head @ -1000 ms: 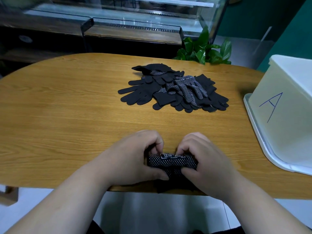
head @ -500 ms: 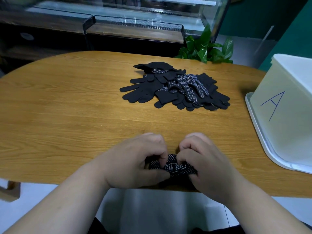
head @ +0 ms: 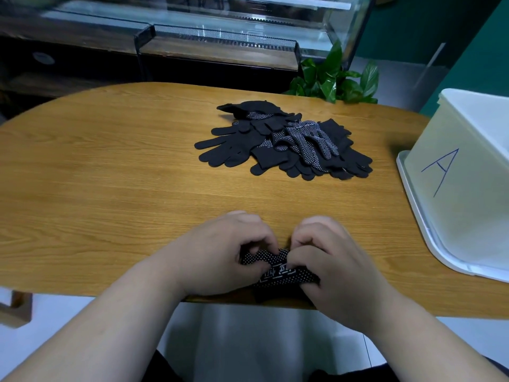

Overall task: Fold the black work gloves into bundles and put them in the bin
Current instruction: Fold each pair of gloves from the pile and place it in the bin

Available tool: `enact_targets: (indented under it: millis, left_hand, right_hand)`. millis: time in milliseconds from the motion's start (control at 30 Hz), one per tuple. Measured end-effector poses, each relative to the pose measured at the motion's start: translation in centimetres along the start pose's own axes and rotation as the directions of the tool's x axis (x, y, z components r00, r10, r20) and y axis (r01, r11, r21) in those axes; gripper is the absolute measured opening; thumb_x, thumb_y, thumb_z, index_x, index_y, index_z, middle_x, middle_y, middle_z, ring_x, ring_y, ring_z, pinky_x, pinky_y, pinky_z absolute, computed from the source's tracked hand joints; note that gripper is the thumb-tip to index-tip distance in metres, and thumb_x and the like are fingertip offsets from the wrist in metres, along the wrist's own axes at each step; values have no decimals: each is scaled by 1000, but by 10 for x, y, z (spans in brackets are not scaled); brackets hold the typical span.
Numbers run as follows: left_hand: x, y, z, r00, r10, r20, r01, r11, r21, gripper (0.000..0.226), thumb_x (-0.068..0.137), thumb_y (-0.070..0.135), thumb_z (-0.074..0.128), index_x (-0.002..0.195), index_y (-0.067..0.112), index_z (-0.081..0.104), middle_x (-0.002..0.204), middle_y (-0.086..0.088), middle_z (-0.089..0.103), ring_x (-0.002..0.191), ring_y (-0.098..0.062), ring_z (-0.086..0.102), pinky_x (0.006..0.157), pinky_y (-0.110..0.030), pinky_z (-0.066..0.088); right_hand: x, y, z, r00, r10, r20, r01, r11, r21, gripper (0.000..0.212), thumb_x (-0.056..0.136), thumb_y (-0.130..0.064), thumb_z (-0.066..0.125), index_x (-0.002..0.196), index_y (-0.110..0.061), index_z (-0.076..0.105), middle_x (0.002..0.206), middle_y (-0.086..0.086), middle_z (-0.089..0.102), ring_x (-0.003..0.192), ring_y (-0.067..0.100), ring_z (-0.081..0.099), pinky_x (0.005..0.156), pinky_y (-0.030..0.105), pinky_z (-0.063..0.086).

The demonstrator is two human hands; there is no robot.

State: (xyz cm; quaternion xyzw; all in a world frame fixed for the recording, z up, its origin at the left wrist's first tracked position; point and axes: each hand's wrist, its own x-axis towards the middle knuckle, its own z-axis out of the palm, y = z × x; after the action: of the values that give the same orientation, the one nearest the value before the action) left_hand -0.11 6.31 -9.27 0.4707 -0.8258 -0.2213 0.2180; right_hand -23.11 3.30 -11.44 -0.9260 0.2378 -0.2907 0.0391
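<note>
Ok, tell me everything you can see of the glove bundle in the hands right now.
The glove bundle is black fabric covered in small white dots, with a white printed mark on its upper face. It is folded into a short, thick wad lying crosswise at the near edge of the wooden table. The left hand pinches its left end; the right hand curls round its right end. Its underside is hidden.

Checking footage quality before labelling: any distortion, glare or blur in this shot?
Head view: wide-angle lens bows the table at its edges; reflections streak the glass case; the glove pile looks sharp; the bin throws a soft shadow on the wood.
</note>
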Motion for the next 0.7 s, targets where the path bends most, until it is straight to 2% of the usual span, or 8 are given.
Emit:
enact_targets:
  millis: [167, 233, 367, 500, 567, 633, 700]
  left_hand:
    - [-1, 1, -1, 999, -26, -18, 26, 1000, 16, 17, 80, 33, 69, 96, 37, 64, 82, 17, 52, 89, -5, 50, 73, -17, 38]
    - [-2, 2, -2, 999, -50, -18, 51, 998, 24, 17, 80, 37, 69, 96, 39, 62, 82, 15, 53, 89, -5, 51, 70, -14, 36]
    - [-3, 7, -3, 999, -34, -2, 34, 999, 40, 13, 82, 45, 65, 90, 35, 62, 76, 16, 55, 81, -5, 53, 68, -11, 35]
    - [-5, 12, -3, 998, -64, 5, 64, 997, -33, 7, 89, 36, 58, 92, 35, 65, 75, 13, 62, 75, -9, 57, 65, -25, 45]
    - [-4, 12, -3, 996, -85, 10, 86, 993, -77, 9, 92, 28, 62, 95, 36, 65, 76, 11, 62, 73, -10, 56, 62, -22, 44]
    - [-2, 11, -2, 998, -55, -32, 52, 996, -67, 13, 89, 29, 67, 99, 36, 66, 79, 12, 58, 79, -9, 54, 66, -17, 40]
    - [1, 9, 1, 999, -6, -45, 6, 1000, -18, 25, 85, 40, 67, 110, 37, 64, 93, 18, 55, 97, -7, 52, 82, -19, 41]
  right_hand:
    - [-3, -6, -12, 999, 27, 34, -31, 991, 128, 29, 66, -4, 60, 92, -16, 65, 98, 3, 57, 105, 28, 54, 87, 44, 45]
    - [-5, -8, -19, 999, 37, 26, -40, 990, 134, 18, 68, -8, 65, 85, -12, 71, 96, 3, 58, 105, 27, 54, 87, 43, 45]
    - [-7, -8, -25, 998, 64, -21, -62, 994, 85, 5, 78, -21, 72, 77, -16, 74, 89, -2, 59, 100, 23, 55, 86, 41, 43]
    - [-12, 0, -23, 995, 102, 13, -103, 992, 67, 5, 82, -23, 71, 79, -19, 72, 89, -10, 62, 100, 18, 58, 91, 40, 42]
    - [-13, 2, -23, 990, 137, 42, -140, 987, 84, 5, 83, -24, 69, 87, -21, 71, 94, -14, 65, 109, 14, 58, 97, 41, 42]
    - [-13, 5, -22, 983, 174, 59, -179, 980, 89, 7, 84, -21, 67, 90, -25, 69, 99, -20, 66, 117, 9, 57, 103, 37, 40]
    - [-11, 6, -19, 973, 219, 69, -224, 971, 86, 13, 83, -17, 68, 90, -28, 68, 104, -24, 68, 122, 5, 55, 106, 35, 38]
